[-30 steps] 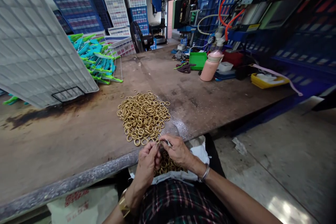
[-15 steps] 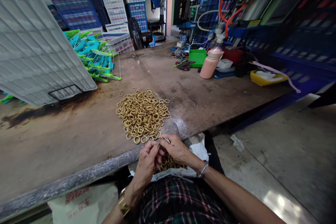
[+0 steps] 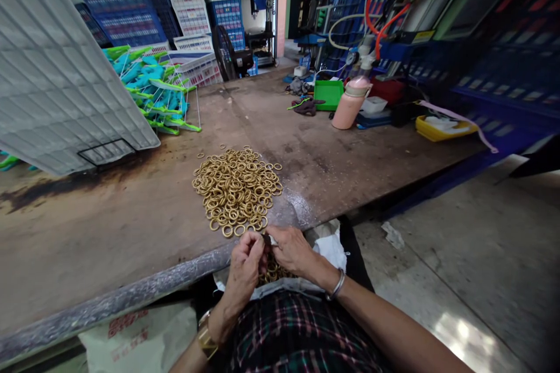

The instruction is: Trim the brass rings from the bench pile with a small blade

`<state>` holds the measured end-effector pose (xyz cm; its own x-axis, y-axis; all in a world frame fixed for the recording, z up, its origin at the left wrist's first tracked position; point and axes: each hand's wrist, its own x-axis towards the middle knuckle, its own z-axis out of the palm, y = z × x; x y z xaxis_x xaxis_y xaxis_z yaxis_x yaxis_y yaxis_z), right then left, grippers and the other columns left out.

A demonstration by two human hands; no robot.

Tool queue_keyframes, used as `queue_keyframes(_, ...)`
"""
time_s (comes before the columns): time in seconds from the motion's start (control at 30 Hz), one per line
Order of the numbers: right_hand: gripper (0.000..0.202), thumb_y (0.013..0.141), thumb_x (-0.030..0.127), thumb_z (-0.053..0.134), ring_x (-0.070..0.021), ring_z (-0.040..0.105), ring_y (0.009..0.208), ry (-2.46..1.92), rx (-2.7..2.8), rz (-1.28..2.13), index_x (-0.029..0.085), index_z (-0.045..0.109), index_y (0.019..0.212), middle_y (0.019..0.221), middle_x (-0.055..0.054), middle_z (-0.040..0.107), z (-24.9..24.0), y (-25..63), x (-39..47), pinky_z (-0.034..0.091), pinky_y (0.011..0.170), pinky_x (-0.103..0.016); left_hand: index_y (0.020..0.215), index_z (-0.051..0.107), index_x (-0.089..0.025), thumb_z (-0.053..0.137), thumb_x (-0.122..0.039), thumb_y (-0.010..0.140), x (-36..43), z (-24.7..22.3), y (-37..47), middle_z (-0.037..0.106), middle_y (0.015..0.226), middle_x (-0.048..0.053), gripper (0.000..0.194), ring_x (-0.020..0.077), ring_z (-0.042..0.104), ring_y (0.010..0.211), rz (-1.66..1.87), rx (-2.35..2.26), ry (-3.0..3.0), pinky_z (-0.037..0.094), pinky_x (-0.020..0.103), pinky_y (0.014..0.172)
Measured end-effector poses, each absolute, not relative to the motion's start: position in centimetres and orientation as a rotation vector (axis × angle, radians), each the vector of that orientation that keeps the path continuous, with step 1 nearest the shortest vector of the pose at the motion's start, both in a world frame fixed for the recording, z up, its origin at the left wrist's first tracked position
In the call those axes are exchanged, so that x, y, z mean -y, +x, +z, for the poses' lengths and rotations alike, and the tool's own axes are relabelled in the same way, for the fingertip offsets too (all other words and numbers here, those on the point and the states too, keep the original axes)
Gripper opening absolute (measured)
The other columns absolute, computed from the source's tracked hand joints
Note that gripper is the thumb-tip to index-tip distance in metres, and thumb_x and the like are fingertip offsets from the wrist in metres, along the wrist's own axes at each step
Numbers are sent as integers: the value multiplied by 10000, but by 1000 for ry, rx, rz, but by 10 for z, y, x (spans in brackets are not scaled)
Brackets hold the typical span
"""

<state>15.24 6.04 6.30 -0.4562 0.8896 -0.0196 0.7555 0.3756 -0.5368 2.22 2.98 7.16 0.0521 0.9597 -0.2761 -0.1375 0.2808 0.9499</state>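
Note:
My left hand [image 3: 245, 261] is closed in a pinch just past the table's front edge. Thumb and fingertips meet around a small dark thing too hidden to name. Close against it, my right hand [image 3: 294, 252] is closed too, with a bit of a small pale, metallic-looking piece [image 3: 273, 240] showing at its fingertips. Below both hands, brass-coloured rings [image 3: 275, 273] lie in a white cloth or bag [image 3: 289, 285] on my lap, partly covered by the hands. A heap of the same rings [image 3: 236, 186] rests on the table right beyond my fingers.
On the brown table [image 3: 144, 215] a grey ribbed panel [image 3: 74, 70] leans at left, beside teal-and-green plastic pieces [image 3: 161, 90]. A pink bottle [image 3: 347, 108], a green tray [image 3: 328, 96] and a yellow tray [image 3: 444, 128] stand at the right. Stacked crates [image 3: 109, 6] fill the back.
The hands have turned slightly and drawn closer at the fingertips. A dark spot now shows between them, and less of the pale piece in my right hand is visible.

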Motion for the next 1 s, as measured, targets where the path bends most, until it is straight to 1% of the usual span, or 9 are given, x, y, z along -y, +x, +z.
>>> queue_keyframes(0.13,284,692,79,385,-159,543,706,-1466,2380,678,169,564,893,805,-48,632,62,151,-61,301,609,-241,652,448,-192,573,-496,708,-30,73,23,447,486,-68,333,59,371,383,1052,-1231,918,313,172,378)
queue_keyframes(0.27,285,708,85,396,-170,561,725,-1512,2424,670,161,557,931,842,-64,643,64,150,-60,304,615,-249,658,452,-194,565,-496,719,-30,64,24,437,482,-72,328,63,368,387,1066,-1258,934,309,176,381)
queue_keyframes(0.37,288,725,97,399,-171,572,710,-1525,2469,698,157,549,963,830,-71,653,68,149,-61,305,597,-247,663,457,-194,557,-491,732,-27,61,22,442,486,-68,321,66,371,393,1080,-1259,956,315,182,391)
queue_keyframes(0.47,314,734,93,389,-172,575,680,-1563,2501,701,152,541,1003,788,-74,658,70,152,-64,308,582,-248,653,485,-187,573,-473,732,-20,71,21,485,517,-44,310,75,408,427,1089,-1226,997,348,193,425)
queue_keyframes(0.57,316,751,85,364,-171,569,643,-1676,2470,623,139,538,1009,754,-76,653,68,157,-70,308,570,-251,649,534,-171,575,-436,749,-12,86,22,527,553,-9,287,96,475,488,1021,-1115,1038,408,219,506)
queue_keyframes(0.63,293,766,100,361,-170,567,637,-1718,2420,574,135,535,999,751,-76,649,65,159,-75,311,570,-254,675,551,-164,561,-420,766,-10,89,23,555,581,6,272,104,500,496,986,-1020,963,429,235,521)
queue_keyframes(0.77,245,798,158,392,-181,580,706,-1728,2304,522,149,515,1011,830,-83,649,60,152,-83,335,609,-262,713,561,-140,595,-410,741,-16,75,20,594,660,30,274,94,510,491,1022,-945,626,412,214,445)
queue_keyframes(0.87,224,822,205,408,-196,594,754,-1811,2261,482,158,501,1021,892,-92,648,59,142,-89,351,636,-275,729,550,-143,641,-343,710,-21,66,15,608,735,37,220,104,538,569,1078,-917,444,414,197,438)
queue_keyframes(1.0,231,829,200,395,-218,609,771,-1894,2278,423,155,480,1038,878,-106,649,61,132,-95,369,652,-298,788,552,-156,656,-237,679,-24,66,11,595,697,9,171,88,526,542,1061,-854,268,396,178,429)
